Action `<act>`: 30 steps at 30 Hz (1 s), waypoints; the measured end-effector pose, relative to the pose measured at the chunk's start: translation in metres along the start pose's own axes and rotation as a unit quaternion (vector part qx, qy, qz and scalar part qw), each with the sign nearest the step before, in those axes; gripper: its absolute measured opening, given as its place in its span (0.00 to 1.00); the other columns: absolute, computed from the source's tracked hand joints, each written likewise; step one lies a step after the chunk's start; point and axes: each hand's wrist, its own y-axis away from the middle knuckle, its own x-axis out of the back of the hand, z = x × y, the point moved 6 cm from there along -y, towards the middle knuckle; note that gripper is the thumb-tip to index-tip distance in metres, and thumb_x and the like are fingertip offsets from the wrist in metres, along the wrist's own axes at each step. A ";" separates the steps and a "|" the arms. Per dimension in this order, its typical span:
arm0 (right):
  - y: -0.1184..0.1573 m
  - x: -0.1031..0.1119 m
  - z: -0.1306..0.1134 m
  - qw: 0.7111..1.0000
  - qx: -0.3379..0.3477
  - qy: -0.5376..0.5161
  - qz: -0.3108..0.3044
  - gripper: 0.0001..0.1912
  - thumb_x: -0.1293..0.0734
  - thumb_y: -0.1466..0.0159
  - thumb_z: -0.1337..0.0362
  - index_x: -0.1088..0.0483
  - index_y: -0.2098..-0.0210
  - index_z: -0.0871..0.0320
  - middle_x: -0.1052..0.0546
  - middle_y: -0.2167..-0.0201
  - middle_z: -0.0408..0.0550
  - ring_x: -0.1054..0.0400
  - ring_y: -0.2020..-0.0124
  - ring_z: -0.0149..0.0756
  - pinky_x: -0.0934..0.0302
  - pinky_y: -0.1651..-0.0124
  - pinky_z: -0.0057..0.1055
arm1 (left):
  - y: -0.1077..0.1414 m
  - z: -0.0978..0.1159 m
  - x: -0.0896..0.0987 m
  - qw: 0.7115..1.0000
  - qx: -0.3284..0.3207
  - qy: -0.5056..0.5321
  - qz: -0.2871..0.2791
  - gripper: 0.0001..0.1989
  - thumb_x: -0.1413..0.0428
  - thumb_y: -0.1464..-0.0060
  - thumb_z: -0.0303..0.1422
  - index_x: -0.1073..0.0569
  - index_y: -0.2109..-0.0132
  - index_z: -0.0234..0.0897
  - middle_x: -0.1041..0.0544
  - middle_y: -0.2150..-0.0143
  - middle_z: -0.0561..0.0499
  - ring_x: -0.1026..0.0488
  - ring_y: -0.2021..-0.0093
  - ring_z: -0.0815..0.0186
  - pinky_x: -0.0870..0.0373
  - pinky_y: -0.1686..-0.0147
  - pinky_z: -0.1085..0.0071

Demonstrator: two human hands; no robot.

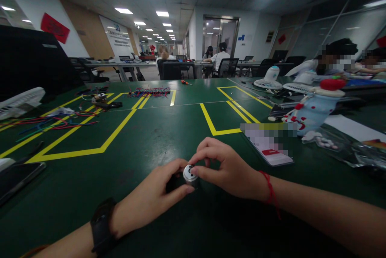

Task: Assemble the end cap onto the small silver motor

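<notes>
A small silver metal cylinder (190, 181), which looks like a small motor, stands upright near the front middle of the green table. Its pale top face has several dark holes. My left hand (153, 193) is closed around its side, with the thumb in front and the fingers behind, partly hidden. From the right, my right hand (221, 167) reaches over the top face with thumb and index finger pinched together at its edge. Anything between those fingertips is too small to make out.
A phone (268, 145) lies right of my hands, beside a light-blue cup (315, 107) and plastic bags (356, 151). Loose wires (63, 123) and a wire bundle (150, 92) lie left. Yellow tape marks the green table (163, 129). A screwdriver (186, 83) lies far back.
</notes>
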 end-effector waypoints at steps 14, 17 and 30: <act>0.001 0.022 0.057 0.981 -0.160 -0.079 0.080 0.10 0.37 0.37 0.60 0.28 0.65 0.60 0.28 0.72 0.43 0.36 0.72 0.30 0.41 0.68 0.28 | 0.000 0.003 0.001 1.000 0.001 0.023 -0.009 0.12 0.44 0.41 0.31 0.33 0.51 0.44 0.26 0.56 0.53 0.29 0.59 0.62 0.33 0.60 0.69; 0.004 0.023 0.068 0.976 -0.183 -0.086 0.079 0.11 0.37 0.37 0.59 0.27 0.66 0.60 0.29 0.74 0.42 0.38 0.74 0.28 0.43 0.71 0.27 | 0.001 0.003 0.001 1.000 0.003 0.020 -0.011 0.12 0.45 0.41 0.31 0.33 0.50 0.45 0.26 0.56 0.54 0.29 0.59 0.63 0.34 0.61 0.70; 0.005 0.015 0.060 0.987 -0.153 -0.037 0.032 0.11 0.36 0.38 0.59 0.27 0.63 0.60 0.29 0.71 0.44 0.39 0.74 0.28 0.44 0.71 0.26 | 0.000 0.003 0.000 1.000 0.006 0.014 -0.013 0.12 0.45 0.40 0.31 0.34 0.50 0.45 0.27 0.56 0.54 0.29 0.59 0.63 0.34 0.61 0.69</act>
